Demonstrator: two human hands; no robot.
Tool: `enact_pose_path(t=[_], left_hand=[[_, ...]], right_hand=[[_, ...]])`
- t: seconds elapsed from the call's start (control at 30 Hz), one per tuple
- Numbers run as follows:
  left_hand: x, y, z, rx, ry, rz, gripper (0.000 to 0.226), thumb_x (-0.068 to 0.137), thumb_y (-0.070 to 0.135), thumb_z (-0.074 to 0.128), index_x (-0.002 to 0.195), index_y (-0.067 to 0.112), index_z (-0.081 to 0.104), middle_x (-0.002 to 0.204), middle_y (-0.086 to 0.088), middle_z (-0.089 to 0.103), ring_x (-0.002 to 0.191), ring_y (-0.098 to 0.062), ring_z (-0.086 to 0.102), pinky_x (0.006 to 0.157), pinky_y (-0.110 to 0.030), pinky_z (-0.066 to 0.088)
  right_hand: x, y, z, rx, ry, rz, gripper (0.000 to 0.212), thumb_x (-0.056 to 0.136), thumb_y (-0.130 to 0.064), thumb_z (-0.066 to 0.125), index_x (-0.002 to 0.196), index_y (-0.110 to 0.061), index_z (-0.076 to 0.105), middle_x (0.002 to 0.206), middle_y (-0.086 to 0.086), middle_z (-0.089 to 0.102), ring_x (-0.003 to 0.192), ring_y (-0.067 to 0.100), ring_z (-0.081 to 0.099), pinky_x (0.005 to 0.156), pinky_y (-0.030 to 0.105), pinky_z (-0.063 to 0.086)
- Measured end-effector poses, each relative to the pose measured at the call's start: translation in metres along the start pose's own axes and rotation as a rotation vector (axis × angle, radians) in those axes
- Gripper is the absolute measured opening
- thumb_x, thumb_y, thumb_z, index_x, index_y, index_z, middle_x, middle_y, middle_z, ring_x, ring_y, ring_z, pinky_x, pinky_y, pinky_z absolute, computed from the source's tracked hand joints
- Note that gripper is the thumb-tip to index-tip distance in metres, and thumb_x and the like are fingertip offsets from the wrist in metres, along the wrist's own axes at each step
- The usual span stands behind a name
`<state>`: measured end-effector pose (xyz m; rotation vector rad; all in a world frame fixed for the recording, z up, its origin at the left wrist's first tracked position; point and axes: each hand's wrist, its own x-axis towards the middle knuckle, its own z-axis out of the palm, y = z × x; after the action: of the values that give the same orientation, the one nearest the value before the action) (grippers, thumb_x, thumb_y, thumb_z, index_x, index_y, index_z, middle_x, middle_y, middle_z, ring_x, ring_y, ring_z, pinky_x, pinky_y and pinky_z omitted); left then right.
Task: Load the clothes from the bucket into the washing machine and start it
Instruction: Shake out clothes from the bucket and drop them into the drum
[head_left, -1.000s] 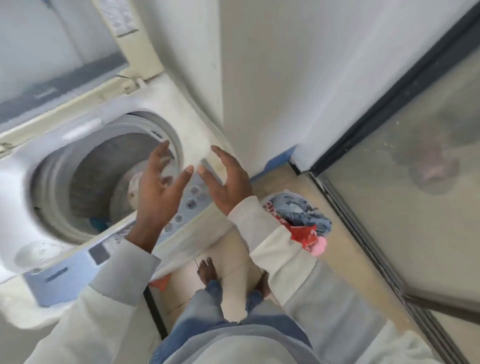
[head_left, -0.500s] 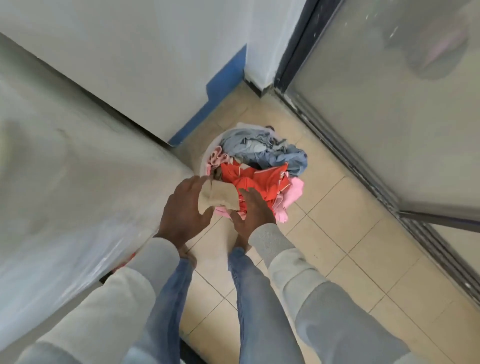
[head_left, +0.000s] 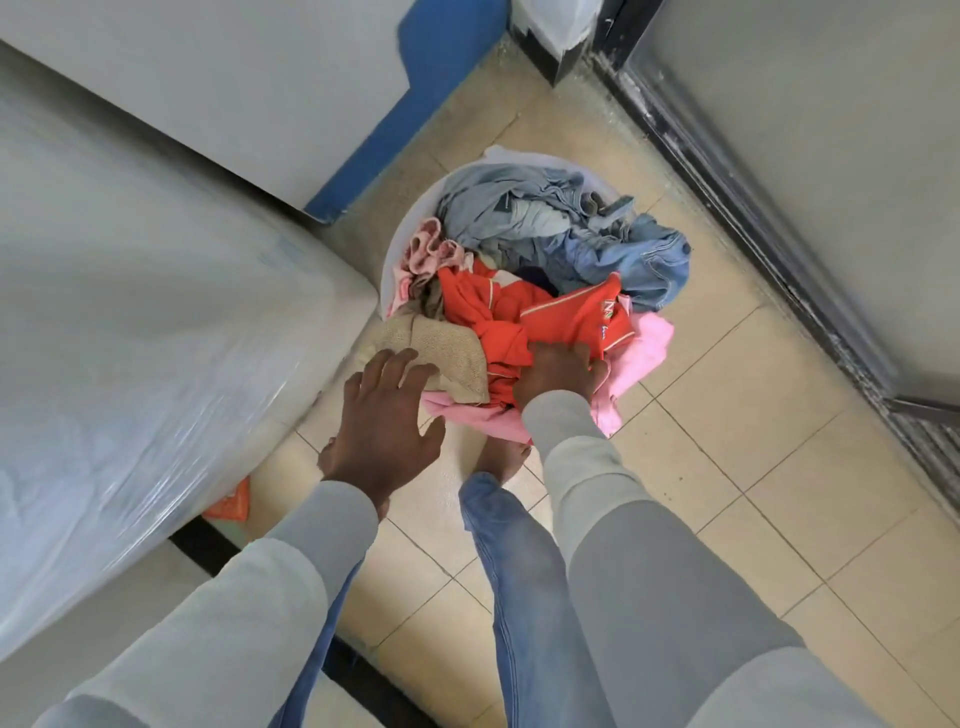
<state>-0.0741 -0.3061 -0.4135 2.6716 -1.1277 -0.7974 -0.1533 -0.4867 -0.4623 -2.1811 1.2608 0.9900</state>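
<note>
Beige tiles (head_left: 727, 467) are seen underfoot, bounded by a white wall with a blue strip (head_left: 441, 52) at the back and a framed glass door (head_left: 831, 156) at the right. A washer (head_left: 156, 312), wrapped in clear film, is seen only by its side at the left; its opening is out of frame. A white bucket (head_left: 400, 244) is set on the tiles between washer and door, just beside the washer's corner, and is heaped with clothes. Denim (head_left: 597, 244) is piled at the far side, a red garment (head_left: 561, 317) lies in the middle, a pink cloth (head_left: 644, 343) is draped over the near rim, and a beige cloth (head_left: 447, 348) hangs over the near left edge. The left hand (head_left: 387, 421) is spread flat, its fingertips laid on the beige cloth, nothing grasped. The right hand (head_left: 558, 371) is pressed into the pile, its fingers curled into the red garment. Bare feet (head_left: 498, 460) are planted just short of the bucket. An orange scrap (head_left: 228, 501) lies at the washer's base.
</note>
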Motion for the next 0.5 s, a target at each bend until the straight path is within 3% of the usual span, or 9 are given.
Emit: enact_pose_path(t=[0.13,0.27,0.37,0.43,0.5], left_hand=[[-0.005,0.021,-0.033,-0.089,0.043,0.003,0.047,0.072,0.039,0.075,0.115,0.02,0.066,0.132,-0.01,0.055,0.127,-0.037,0.046,0.094,-0.049,0.045],[-0.016,0.054,-0.094,-0.205,0.087,0.011,0.06,0.073,0.043,0.078,0.126,0.019,0.06,0.136,-0.005,0.053,0.127,-0.03,0.047,0.097,-0.046,0.046],[-0.035,0.081,-0.148,-0.328,0.084,0.053,0.071,0.075,0.049,0.072,0.136,0.02,0.049,0.139,0.0,0.052,0.127,-0.024,0.049,0.097,-0.041,0.048],[-0.047,0.098,-0.177,-0.389,0.056,0.091,0.076,0.073,0.053,0.063,0.139,0.018,0.047,0.14,0.0,0.051,0.128,-0.021,0.049,0.097,-0.04,0.048],[-0.061,0.115,-0.204,-0.478,0.003,0.093,0.082,0.071,0.053,0.067,0.141,0.018,0.045,0.141,-0.001,0.051,0.126,-0.021,0.05,0.096,-0.037,0.047]], right_hand=[[-0.041,0.008,-0.036,0.207,0.03,-0.061,0.044,0.086,-0.03,0.051,0.128,-0.04,0.049,0.134,-0.002,0.045,0.127,0.032,0.037,0.097,0.058,0.041],[-0.124,0.005,-0.095,0.576,0.29,-0.339,0.024,0.08,0.0,0.062,0.104,-0.002,0.067,0.12,0.016,0.054,0.108,0.032,0.054,0.086,0.036,0.046],[-0.195,0.004,-0.147,0.696,0.363,-0.512,0.015,0.079,0.01,0.061,0.092,0.006,0.065,0.101,0.018,0.062,0.094,0.034,0.059,0.081,0.038,0.048],[-0.237,0.005,-0.179,0.753,0.375,-0.585,0.01,0.081,0.005,0.058,0.089,0.005,0.064,0.092,0.014,0.063,0.086,0.03,0.058,0.077,0.039,0.048],[-0.276,0.007,-0.212,0.812,0.336,-0.607,0.017,0.079,-0.005,0.054,0.091,-0.001,0.065,0.089,0.006,0.063,0.083,0.022,0.056,0.076,0.031,0.046]])
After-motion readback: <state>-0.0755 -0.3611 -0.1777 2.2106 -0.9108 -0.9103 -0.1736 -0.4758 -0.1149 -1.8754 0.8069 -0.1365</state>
